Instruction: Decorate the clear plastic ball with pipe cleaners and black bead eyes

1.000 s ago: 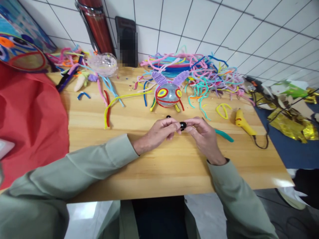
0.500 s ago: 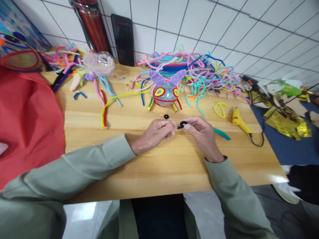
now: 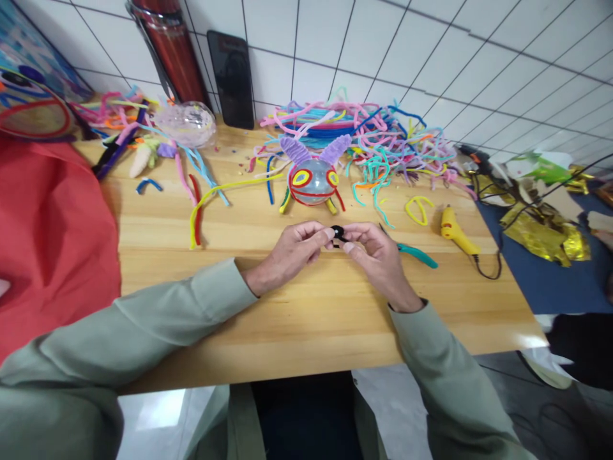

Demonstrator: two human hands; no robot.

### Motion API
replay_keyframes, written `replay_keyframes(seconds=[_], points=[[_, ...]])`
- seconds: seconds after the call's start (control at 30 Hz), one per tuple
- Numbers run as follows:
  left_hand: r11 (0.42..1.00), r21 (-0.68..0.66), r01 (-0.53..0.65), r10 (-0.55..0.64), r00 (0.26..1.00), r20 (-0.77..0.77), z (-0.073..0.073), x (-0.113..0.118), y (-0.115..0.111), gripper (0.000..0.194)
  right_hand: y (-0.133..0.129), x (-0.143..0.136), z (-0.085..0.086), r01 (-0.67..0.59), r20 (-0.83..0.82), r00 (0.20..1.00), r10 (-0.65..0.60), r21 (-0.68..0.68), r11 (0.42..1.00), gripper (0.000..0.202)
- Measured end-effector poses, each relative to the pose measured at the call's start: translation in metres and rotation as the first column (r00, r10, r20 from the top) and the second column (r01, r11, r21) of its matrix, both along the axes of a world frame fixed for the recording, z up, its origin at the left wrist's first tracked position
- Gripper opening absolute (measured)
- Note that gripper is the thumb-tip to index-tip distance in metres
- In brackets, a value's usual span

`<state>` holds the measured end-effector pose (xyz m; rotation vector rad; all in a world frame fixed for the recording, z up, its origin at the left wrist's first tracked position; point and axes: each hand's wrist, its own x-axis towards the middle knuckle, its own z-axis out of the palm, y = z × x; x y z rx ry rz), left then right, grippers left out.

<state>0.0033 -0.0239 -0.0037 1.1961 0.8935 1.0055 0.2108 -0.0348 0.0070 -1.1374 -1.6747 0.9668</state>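
My left hand [image 3: 297, 249] pinches the left edge of a small round black coil [image 3: 338, 231] with a short tail, which looks like wound pipe cleaner. From the other side, the fingertips of my right hand [image 3: 376, 255] close on the coil's right edge and tail. Just beyond my hands stands a clear ball figure [image 3: 313, 184] with purple ears, yellow eyes and red outlines. Teal-handled pliers or scissors [image 3: 417, 254] lie beside my right hand, their far end partly hidden behind it.
A yellow hot glue gun [image 3: 457, 231] lies on the right with its cord. Heaped pipe cleaners [image 3: 330, 121] line the wall. A red thermos [image 3: 165, 48], a phone [image 3: 230, 80] and a clear ball [image 3: 186, 124] stand at the back left. Red cloth [image 3: 52, 236] covers the left side.
My left hand has come to the black coil, which both hands now hold; it moved slightly left. The small black disc that lay beyond my left hand no longer shows. The view shifted a little.
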Motion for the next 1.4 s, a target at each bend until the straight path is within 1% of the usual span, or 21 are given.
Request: replay_keyframes(seconds=[0.1, 0.2, 0.27, 0.43, 0.53, 0.77, 0.87, 0.93, 0.97, 1.07, 1.13, 1.2, 1.23, 1.27, 1.33, 1.37, 1.4], points=[[0.999, -0.028, 0.029, -0.028, 0.999, 0.041, 0.002, 0.001, -0.002, 0.045, 0.001, 0.001, -0.002, 0.026, 0.016, 1.0, -0.026, 0.006, 1.0, 0.023], [0.997, -0.037, 0.073, -0.071, 0.996, 0.044, 0.005, 0.0, -0.005, 0.042, 0.002, 0.001, -0.004, 0.016, 0.029, 0.999, -0.017, 0.027, 0.999, 0.023], [0.996, -0.038, 0.076, -0.074, 0.997, 0.038, 0.006, 0.0, -0.006, 0.042, 0.001, 0.001, -0.004, 0.008, 0.048, 0.999, -0.011, 0.048, 0.999, 0.022], [0.997, -0.033, 0.069, -0.066, 0.994, 0.089, 0.002, 0.001, -0.004, 0.045, 0.0, 0.0, -0.004, 0.023, 0.129, 0.991, -0.035, 0.096, 0.995, 0.023], [0.996, -0.019, 0.082, -0.081, 0.995, 0.057, 0.001, 0.001, -0.003, 0.044, -0.001, 0.0, -0.003, 0.034, 0.158, 0.986, -0.053, 0.119, 0.992, 0.022], [0.996, -0.018, 0.092, -0.092, 0.996, -0.017, -0.003, 0.0, -0.002, 0.038, 0.001, 0.001, 0.0, 0.072, 0.127, 0.988, -0.092, 0.15, 0.986, 0.021], [0.999, 0.032, 0.02, -0.021, 1.0, 0.019, -0.002, 0.001, -0.003, 0.031, 0.002, 0.003, 0.002, 0.065, 0.124, 0.989, -0.086, 0.163, 0.985, 0.018], [0.997, 0.07, -0.034, 0.03, 0.998, 0.055, 0.0, 0.001, -0.004, 0.038, 0.003, 0.004, 0.003, 0.055, 0.127, 0.989, -0.076, 0.161, 0.985, 0.016], [0.996, 0.083, -0.042, 0.037, 0.997, 0.067, 0.001, 0.001, -0.005, 0.041, 0.003, 0.003, 0.003, 0.051, 0.131, 0.989, -0.072, 0.159, 0.986, 0.015], [0.993, 0.12, -0.005, -0.005, 0.997, 0.079, 0.002, 0.001, -0.004, 0.032, 0.003, 0.001, 0.003, 0.042, 0.162, 0.985, -0.067, 0.154, 0.987, 0.014], [0.99, 0.14, 0.017, -0.027, 0.997, 0.072, 0.0, 0.001, -0.002, 0.027, 0.004, -0.001, 0.004, 0.04, 0.193, 0.978, -0.073, 0.168, 0.985, 0.016], [0.99, 0.142, 0.004, -0.015, 0.997, 0.075, -0.003, 0.002, 0.0, 0.027, 0.004, 0.002, 0.007, 0.066, 0.191, 0.975, -0.11, 0.224, 0.972, 0.013], [0.991, 0.135, -0.013, 0.002, 0.997, 0.082, -0.004, 0.002, 0.002, 0.028, 0.004, 0.006, 0.01, 0.104, 0.159, 0.976, -0.15, 0.265, 0.959, 0.009], [0.992, 0.119, -0.031, 0.02, 0.995, 0.093, -0.006, 0.002, 0.003, 0.029, 0.003, 0.013, 0.013, 0.155, 0.116, 0.973, -0.198, 0.307, 0.939, 0.011], [0.996, 0.066, -0.052, 0.044, 0.993, 0.113, -0.007, 0.003, 0.004, 0.032, -0.002, 0.031, 0.02, 0.256, 0.069, 0.951, -0.301, 0.371, 0.893, 0.023], [0.998, 0.033, -0.052, 0.048, 0.992, 0.119, -0.007, 0.003, 0.004, 0.033, -0.007, 0.043, 0.021, 0.285, 0.1, 0.932, -0.348, 0.393, 0.874, 0.026], [0.999, 0.0, -0.047, 0.047, 0.991, 0.123, -0.007, 0.003, 0.004, 0.034, -0.012, 0.056, 0.021, 0.287, 0.185, 0.903, -0.388, 0.411, 0.865, 0.027]])
